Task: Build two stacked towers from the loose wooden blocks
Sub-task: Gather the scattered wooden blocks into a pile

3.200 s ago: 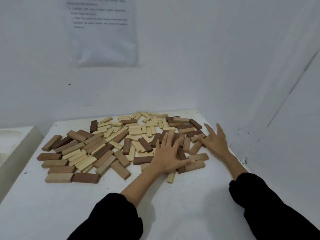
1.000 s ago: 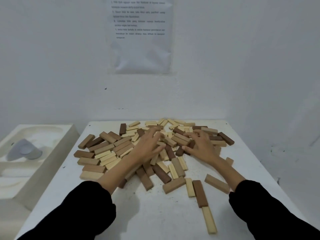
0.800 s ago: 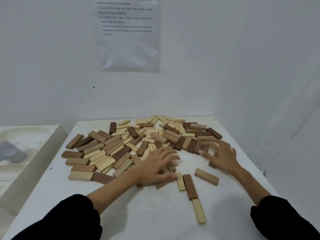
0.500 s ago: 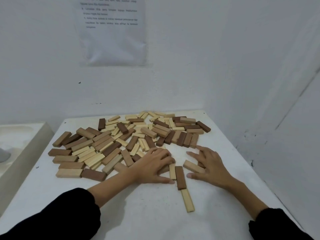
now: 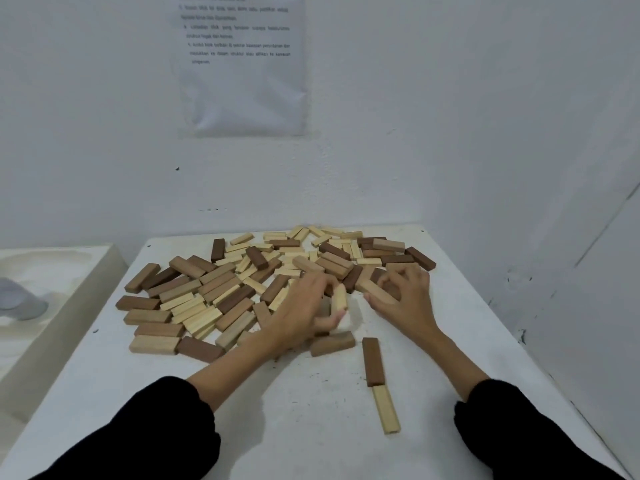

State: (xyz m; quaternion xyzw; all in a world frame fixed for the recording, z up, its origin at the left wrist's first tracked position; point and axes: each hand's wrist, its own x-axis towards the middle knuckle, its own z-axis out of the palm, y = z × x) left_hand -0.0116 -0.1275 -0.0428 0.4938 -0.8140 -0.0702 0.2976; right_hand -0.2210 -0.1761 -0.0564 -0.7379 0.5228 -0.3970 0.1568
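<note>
Site: white table (image 5: 311, 427) in a white-walled corner, seen from above and behind the hands.
Hands, count: two. The left hand (image 5: 304, 317) comes out of a black left sleeve (image 5: 145, 434), the right hand (image 5: 405, 299) out of a black right sleeve (image 5: 512, 431).
Blocks, count: too many for a sure tally. Several dozen lie in one loose pile (image 5: 221, 289) across the far half of the table, with three singles in front of it.
Block look: plain oblong wooden bars in three tones, pale cream, tan and dark brown. Most lie flat; some overlap or lean on neighbours.
Left hand: at the pile's near edge. Fingers and thumb are curled round the held pale block (image 5: 339, 298), which stands roughly on end, slightly tilted. The hand is motion-blurred.
Right hand: just beside the left, at the pile's near right. Fingers are bent down onto the tan block (image 5: 375, 292) with the thumb at its near end, gripping it as far as shows.
Singles: the mid-brown block (image 5: 332, 342) lies crosswise just in front of the left hand. The front dark block (image 5: 373, 362) and front pale block (image 5: 386, 408) lie end to end, touching, in a line running toward the viewer, nearer the right forearm.
Writing: one printed sheet (image 5: 242, 81) on the back wall above the table. It carries several lines of print, too blurred to read.
Left of table: one white moulded tray (image 5: 69, 271) holding a grey object (image 5: 17, 303), partly cut off by the frame edge.
</note>
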